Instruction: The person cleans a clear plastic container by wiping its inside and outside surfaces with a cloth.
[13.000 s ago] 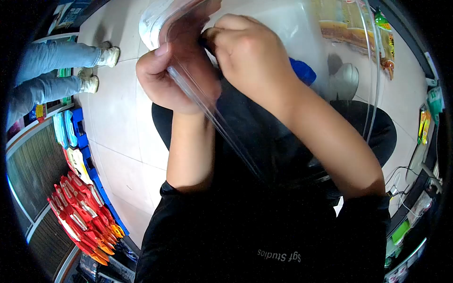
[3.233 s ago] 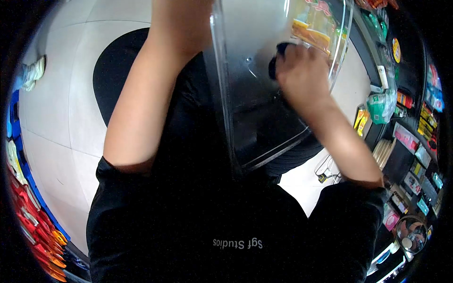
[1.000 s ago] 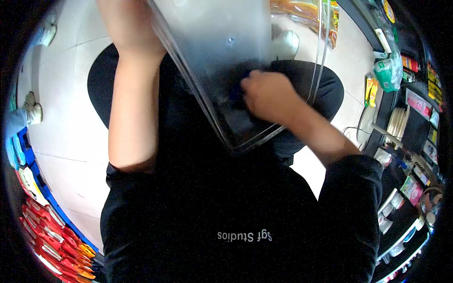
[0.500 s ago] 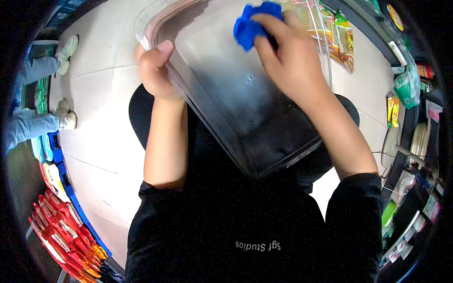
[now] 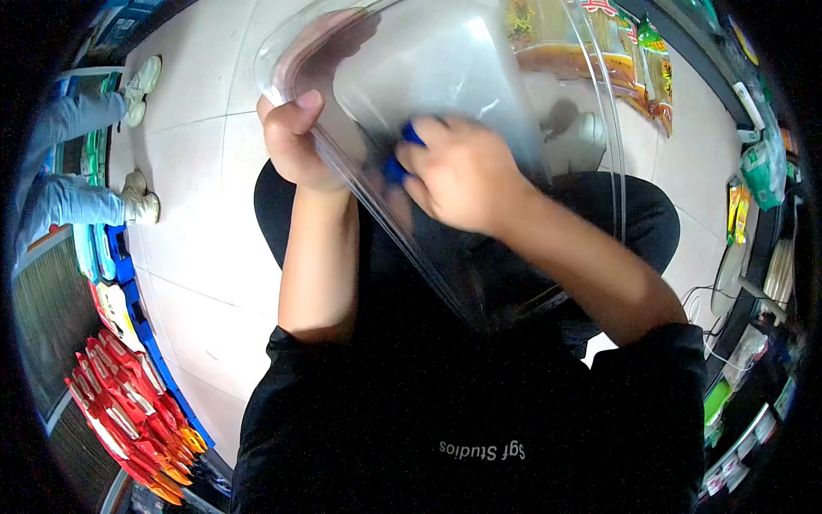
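A clear plastic container [image 5: 428, 68] is held tilted over my lap, its open side toward me. My left hand [image 5: 295, 141] is closed round its left rim, thumb on the near side and fingers behind the wall. Inside the container, my right hand [image 5: 467, 176] is closed on a bright blue cloth [image 5: 396, 169], pressed near the left part of the inner surface. Most of the cloth is hidden under the fingers, and motion blurs that hand. The container's bottom looks hazy in places.
Packaged food bags [image 5: 629, 68] lie on the tiled floor [image 5: 197, 274] beyond the container. Red packets [image 5: 128, 403] stand in rows at the lower left. Another person's legs [image 5: 86, 201] and shoes show at the left. Shelves with goods [image 5: 762, 176] line the right.
My right hand has moved with the blue cloth from the container's far right down and left toward its middle. My left hand keeps hold of the rim; the whole view has shifted slightly.
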`<state>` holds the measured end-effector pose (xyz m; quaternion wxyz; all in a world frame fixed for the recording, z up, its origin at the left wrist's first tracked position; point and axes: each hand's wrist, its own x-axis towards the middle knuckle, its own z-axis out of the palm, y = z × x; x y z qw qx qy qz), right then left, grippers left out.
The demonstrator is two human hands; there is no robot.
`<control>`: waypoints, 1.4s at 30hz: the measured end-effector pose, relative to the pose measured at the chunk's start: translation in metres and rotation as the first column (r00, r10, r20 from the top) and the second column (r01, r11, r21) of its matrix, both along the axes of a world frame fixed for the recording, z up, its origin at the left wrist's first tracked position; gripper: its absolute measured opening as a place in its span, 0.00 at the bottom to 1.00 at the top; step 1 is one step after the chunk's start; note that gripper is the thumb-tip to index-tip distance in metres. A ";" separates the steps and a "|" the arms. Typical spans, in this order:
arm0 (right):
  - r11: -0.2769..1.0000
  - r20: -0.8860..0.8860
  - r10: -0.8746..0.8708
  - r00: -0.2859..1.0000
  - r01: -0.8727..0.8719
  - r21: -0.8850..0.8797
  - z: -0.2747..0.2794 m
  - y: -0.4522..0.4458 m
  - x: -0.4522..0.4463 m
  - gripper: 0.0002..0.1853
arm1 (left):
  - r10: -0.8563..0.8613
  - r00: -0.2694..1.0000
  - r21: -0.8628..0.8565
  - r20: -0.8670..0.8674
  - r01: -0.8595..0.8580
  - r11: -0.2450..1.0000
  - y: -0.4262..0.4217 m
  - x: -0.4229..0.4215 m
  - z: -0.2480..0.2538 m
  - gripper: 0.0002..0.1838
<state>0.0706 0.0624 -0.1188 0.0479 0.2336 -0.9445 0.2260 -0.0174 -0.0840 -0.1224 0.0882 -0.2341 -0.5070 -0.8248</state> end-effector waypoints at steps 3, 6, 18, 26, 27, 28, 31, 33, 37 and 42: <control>0.974 0.267 0.047 0.962 -0.104 0.202 -0.012 0.015 0.046 0.10 | -0.239 0.939 0.153 -0.248 0.282 0.947 -0.002 -0.015 -0.002 0.36; 0.927 0.430 0.103 0.897 -0.244 0.286 -0.011 0.024 0.064 0.13 | -0.180 0.972 0.121 -0.152 0.199 0.972 0.001 -0.018 0.000 0.36; 0.995 -0.393 -0.096 0.914 0.076 -0.067 0.024 0.001 -0.042 0.09 | -0.080 0.997 0.070 -0.020 0.081 0.994 0.003 -0.002 0.014 0.35; 0.996 -0.186 0.085 0.979 -0.080 0.033 0.008 0.016 0.004 0.07 | -0.011 0.998 0.078 -0.061 0.015 0.997 0.008 -0.009 -0.002 0.33; 0.997 -0.184 0.072 0.980 -0.066 0.038 0.016 0.017 -0.004 0.07 | -0.024 0.998 0.084 -0.060 0.029 0.996 0.012 -0.008 0.004 0.33; 0.999 -0.216 0.020 0.976 -0.014 0.031 0.025 0.015 -0.020 0.08 | 0.002 0.999 0.059 -0.047 0.001 0.998 0.014 -0.006 0.009 0.33; 0.998 -0.301 -0.059 0.952 0.046 -0.051 0.022 -0.006 -0.048 0.11 | 0.190 0.969 0.072 0.161 -0.203 0.977 0.020 0.005 0.031 0.34; 0.993 -0.382 -0.042 0.923 -0.003 -0.117 0.007 -0.006 -0.045 0.12 | 0.046 0.995 0.059 0.084 -0.051 0.997 0.011 0.007 0.019 0.35; 1.000 0.165 0.022 0.986 -0.023 -0.001 0.002 0.009 0.008 0.14 | 0.108 0.991 -0.136 -0.077 -0.118 0.984 0.004 0.003 0.007 0.36; 0.991 -0.014 -0.061 0.998 0.063 0.116 0.027 0.020 -0.014 0.12 | 0.131 0.990 -0.060 -0.054 -0.135 0.989 0.018 0.002 0.014 0.36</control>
